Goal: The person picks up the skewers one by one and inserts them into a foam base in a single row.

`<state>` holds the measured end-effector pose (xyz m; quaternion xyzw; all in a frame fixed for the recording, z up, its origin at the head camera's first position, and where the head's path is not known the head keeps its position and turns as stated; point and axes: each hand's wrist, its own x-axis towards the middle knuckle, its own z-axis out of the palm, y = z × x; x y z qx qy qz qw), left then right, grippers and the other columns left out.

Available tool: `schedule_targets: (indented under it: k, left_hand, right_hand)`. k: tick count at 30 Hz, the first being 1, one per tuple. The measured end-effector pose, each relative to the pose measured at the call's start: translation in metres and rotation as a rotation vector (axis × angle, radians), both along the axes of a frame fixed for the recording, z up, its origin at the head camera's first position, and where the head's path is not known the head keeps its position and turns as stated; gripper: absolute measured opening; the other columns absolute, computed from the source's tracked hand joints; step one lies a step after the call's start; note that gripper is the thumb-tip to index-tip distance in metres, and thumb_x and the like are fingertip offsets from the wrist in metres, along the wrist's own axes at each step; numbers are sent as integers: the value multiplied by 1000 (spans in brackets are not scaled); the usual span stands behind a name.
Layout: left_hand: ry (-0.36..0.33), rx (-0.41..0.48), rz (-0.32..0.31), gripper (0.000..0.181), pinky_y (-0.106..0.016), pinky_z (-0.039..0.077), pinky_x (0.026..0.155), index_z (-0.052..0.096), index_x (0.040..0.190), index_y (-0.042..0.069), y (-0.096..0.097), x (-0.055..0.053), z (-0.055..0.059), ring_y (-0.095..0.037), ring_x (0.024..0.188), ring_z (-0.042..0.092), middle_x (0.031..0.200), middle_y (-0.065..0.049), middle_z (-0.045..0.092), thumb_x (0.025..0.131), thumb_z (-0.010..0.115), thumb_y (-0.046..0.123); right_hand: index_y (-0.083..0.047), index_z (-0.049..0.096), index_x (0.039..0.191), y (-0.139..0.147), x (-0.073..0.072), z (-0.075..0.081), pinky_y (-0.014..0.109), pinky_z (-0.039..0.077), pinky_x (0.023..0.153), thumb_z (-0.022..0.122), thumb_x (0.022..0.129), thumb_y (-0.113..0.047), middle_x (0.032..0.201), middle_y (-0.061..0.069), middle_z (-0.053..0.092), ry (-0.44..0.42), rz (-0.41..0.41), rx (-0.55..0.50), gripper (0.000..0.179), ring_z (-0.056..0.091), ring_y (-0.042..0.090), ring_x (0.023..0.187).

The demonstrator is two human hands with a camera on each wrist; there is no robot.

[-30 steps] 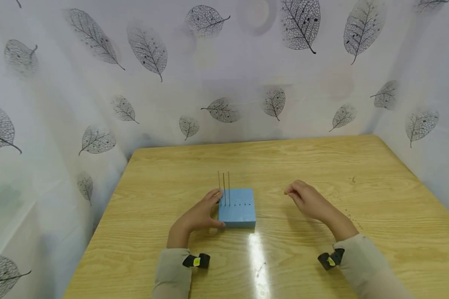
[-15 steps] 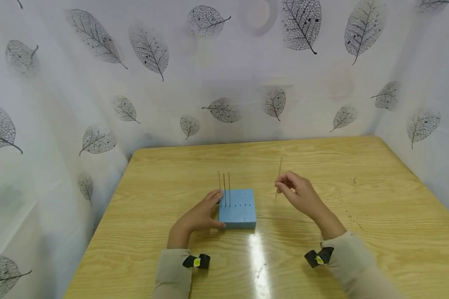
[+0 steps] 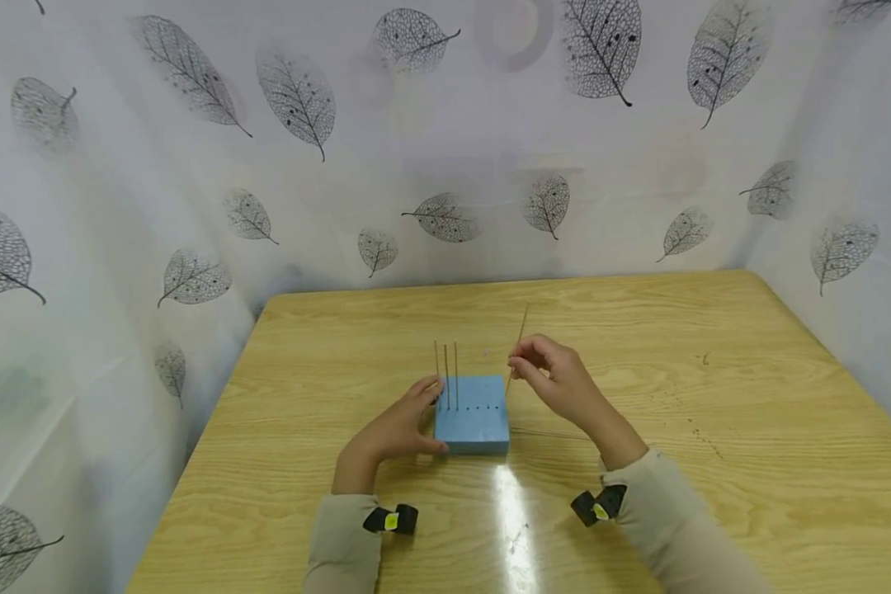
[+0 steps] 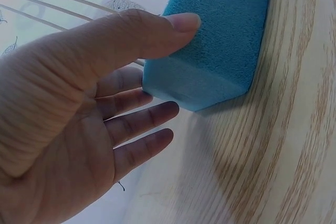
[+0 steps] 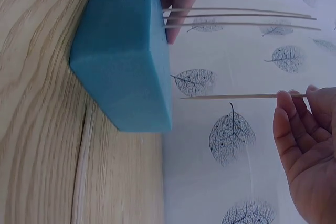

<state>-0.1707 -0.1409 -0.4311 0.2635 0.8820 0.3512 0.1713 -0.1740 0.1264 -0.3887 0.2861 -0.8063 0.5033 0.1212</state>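
A light-blue foam block (image 3: 471,431) sits on the table, with a row of small dark holes across its top. Three thin bamboo skewers (image 3: 456,371) stand upright in the row's left end. My left hand (image 3: 389,425) holds the block by its left side; in the left wrist view the thumb (image 4: 181,23) presses the front face while the other fingers spread near the left side. Between thumb and fingertips my right hand (image 3: 557,384) pinches another bamboo skewer (image 5: 231,97), near-upright beside the block's right back corner. Its pointed lower end is level with the block's top, apart from it.
More skewers (image 3: 553,432) lie on the wood-grain table (image 3: 327,346), to the right of the block and partly under the right forearm. A white curtain with leaf prints (image 3: 475,148) hangs behind the table and along both sides.
My right hand has moved left toward the block, and the skewer in its fingers has come into clear view, turned upright. My left hand and the block stay put.
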Motion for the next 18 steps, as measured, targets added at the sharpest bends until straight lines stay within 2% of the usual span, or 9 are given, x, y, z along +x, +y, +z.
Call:
schedule_targets:
  k: [6, 18]
  left_hand:
    - [22, -13, -3, 96, -47, 28, 109, 23, 149, 1, 0, -2, -2, -31, 141, 20, 155, -15, 16, 75, 81, 20]
    - [19, -3, -2, 95, -47, 27, 110, 23, 149, 1, -1, -3, -1, -30, 140, 22, 155, -16, 17, 76, 81, 21]
  right_hand:
    - [2, 59, 96, -15, -1, 0, 26, 54, 69, 56, 93, 1, 86, 9, 64, -36, 38, -12, 4, 65, 18, 76]
    - [3, 58, 96, -37, -2, -6, 31, 55, 68, 56, 92, 2, 86, 8, 63, -17, 111, -35, 4, 63, 17, 74]
